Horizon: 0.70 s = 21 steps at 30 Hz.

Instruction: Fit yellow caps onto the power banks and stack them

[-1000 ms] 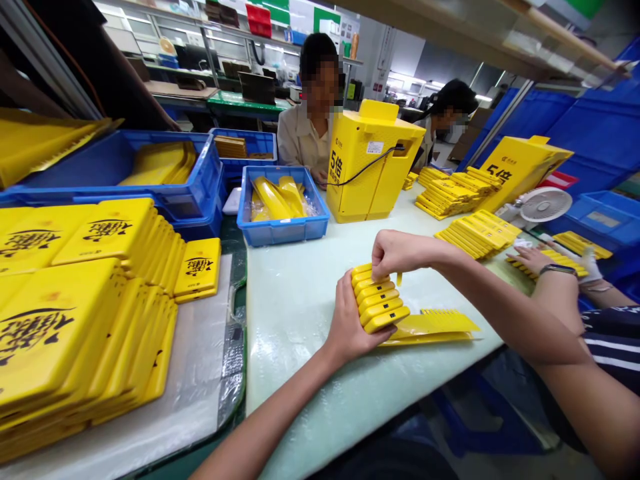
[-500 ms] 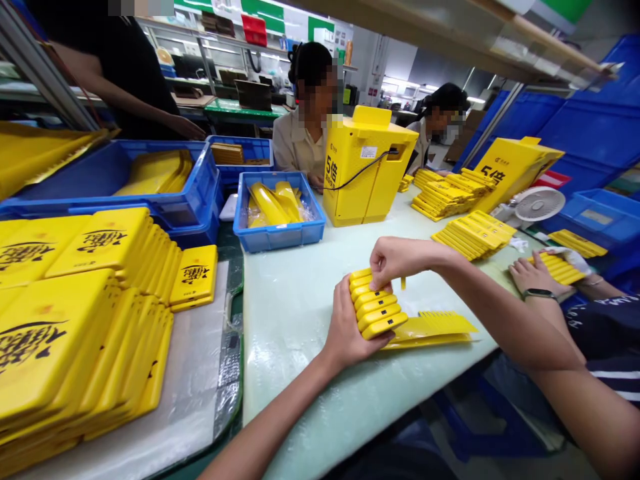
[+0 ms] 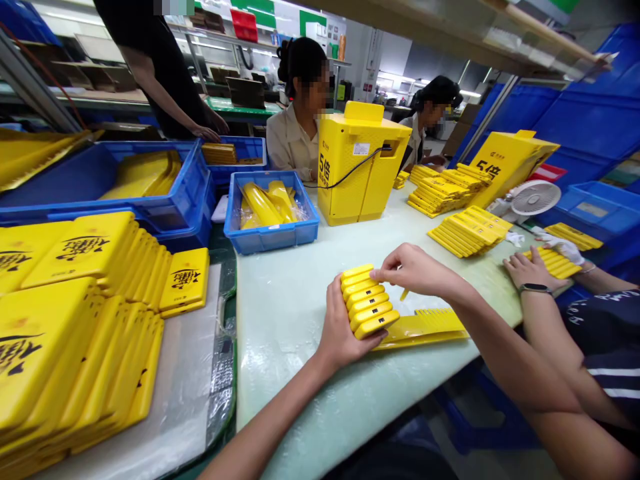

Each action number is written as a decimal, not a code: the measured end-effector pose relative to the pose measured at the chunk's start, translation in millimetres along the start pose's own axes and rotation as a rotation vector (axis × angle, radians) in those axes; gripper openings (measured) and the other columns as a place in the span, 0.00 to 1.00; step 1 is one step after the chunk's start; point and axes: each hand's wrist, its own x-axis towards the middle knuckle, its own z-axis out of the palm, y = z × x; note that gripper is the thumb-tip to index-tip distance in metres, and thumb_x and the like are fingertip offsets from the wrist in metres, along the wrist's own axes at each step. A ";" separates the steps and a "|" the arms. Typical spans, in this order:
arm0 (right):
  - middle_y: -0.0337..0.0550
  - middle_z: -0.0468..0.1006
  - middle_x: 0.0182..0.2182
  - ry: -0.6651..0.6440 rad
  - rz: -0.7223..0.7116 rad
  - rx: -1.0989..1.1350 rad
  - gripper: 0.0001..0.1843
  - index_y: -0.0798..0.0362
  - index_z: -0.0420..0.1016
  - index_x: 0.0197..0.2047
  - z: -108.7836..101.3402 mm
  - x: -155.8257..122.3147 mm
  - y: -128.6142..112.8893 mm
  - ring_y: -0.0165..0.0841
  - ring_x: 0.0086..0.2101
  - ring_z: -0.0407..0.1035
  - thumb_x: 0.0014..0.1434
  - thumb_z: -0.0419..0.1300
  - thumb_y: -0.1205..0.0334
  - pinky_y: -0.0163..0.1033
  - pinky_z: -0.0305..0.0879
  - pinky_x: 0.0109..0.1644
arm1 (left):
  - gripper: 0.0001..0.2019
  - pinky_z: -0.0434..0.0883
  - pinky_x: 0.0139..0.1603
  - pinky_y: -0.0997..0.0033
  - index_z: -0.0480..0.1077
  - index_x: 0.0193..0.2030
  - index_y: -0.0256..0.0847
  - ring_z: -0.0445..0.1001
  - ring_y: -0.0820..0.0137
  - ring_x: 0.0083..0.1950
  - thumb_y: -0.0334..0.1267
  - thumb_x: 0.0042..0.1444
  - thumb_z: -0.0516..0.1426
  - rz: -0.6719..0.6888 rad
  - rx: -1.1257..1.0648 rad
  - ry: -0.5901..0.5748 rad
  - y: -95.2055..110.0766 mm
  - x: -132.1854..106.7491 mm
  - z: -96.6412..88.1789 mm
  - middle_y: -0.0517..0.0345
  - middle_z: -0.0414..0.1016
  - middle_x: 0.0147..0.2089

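Note:
My left hand [image 3: 345, 323] is wrapped round a stack of yellow power banks [image 3: 373, 313], held tilted just over the table with the ends facing up. Small black ports show on the nearer ends; the farther ones look plain yellow. Thumb and forefinger of my right hand [image 3: 413, 270] are pinched together at the far end of the stack. A small yellow strip [image 3: 405, 294] sticks out below that hand; the fingers hide its other end. Beside the stack lies a yellow plastic sheet [image 3: 425, 328] with a comb-like row of narrow strips along its far edge.
Printed yellow power banks [image 3: 45, 333] are piled at left. A blue bin [image 3: 273, 237] holds yellow pieces; a yellow cabinet [image 3: 355, 173] stands behind. More stacks [image 3: 470, 230] and a small fan [image 3: 535, 198] are at right. A co-worker's hand [image 3: 525, 270] works nearby; other people sit opposite.
My right hand has lifted slightly off the near ports and shifted to the far end of the stack. The view has swung a little right. A standing person's hands reach toward a back bin.

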 end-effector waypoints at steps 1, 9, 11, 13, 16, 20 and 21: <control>0.42 0.73 0.22 0.043 -0.003 0.023 0.29 0.56 0.82 0.24 0.9 3.4 1.4 0.32 0.27 0.63 0.62 0.70 0.37 0.39 0.57 0.30 | 0.70 0.67 0.82 0.27 0.38 0.85 0.46 0.64 0.34 0.82 0.60 0.49 0.78 0.006 -0.006 0.000 0.0 -0.2 -0.2 0.32 0.57 0.79; 0.42 0.75 0.23 -0.066 -0.082 0.177 0.35 0.57 0.85 0.26 13.9 40.2 7.5 0.32 0.29 0.63 0.49 0.76 0.28 0.39 0.58 0.33 | 0.66 0.68 0.81 0.30 0.42 0.84 0.46 0.66 0.37 0.81 0.59 0.51 0.78 -0.043 -0.076 -0.015 3.0 1.3 -3.4 0.34 0.60 0.78; 0.38 0.68 0.20 -0.023 -0.107 0.200 0.37 0.56 0.80 0.22 20.6 43.7 10.7 0.30 0.28 0.58 0.51 0.74 0.26 0.38 0.54 0.32 | 0.67 0.67 0.82 0.29 0.42 0.84 0.46 0.65 0.36 0.81 0.59 0.50 0.78 -0.048 -0.075 -0.027 2.6 2.1 -4.8 0.34 0.60 0.78; 0.35 0.62 0.18 0.013 -0.080 0.264 0.39 0.54 0.75 0.20 26.2 44.0 15.1 0.28 0.26 0.53 0.54 0.70 0.24 0.38 0.49 0.31 | 0.68 0.65 0.83 0.28 0.41 0.84 0.46 0.64 0.35 0.82 0.60 0.48 0.79 -0.044 -0.070 -0.043 1.5 2.6 -6.0 0.34 0.59 0.79; 0.33 0.62 0.19 -0.090 0.014 0.421 0.39 0.55 0.78 0.25 29.4 39.8 21.4 0.26 0.23 0.51 0.55 0.69 0.22 0.37 0.46 0.28 | 0.69 0.65 0.83 0.27 0.40 0.84 0.47 0.64 0.35 0.82 0.61 0.48 0.79 -0.025 -0.070 -0.058 -0.3 2.9 -6.8 0.34 0.58 0.79; 0.29 0.63 0.17 -0.234 0.069 0.532 0.36 0.56 0.84 0.34 29.0 31.9 23.5 0.25 0.21 0.51 0.51 0.76 0.27 0.35 0.44 0.26 | 0.68 0.66 0.82 0.28 0.40 0.84 0.46 0.65 0.36 0.81 0.61 0.49 0.78 -0.007 -0.075 -0.054 -1.4 3.4 -6.8 0.34 0.58 0.78; 0.29 0.63 0.16 -0.239 0.078 0.562 0.35 0.56 0.83 0.34 30.0 30.6 22.5 0.25 0.21 0.50 0.49 0.77 0.28 0.35 0.44 0.26 | 0.68 0.66 0.82 0.28 0.40 0.84 0.46 0.65 0.36 0.81 0.60 0.49 0.78 -0.010 -0.075 -0.055 -1.3 3.4 -6.7 0.34 0.58 0.78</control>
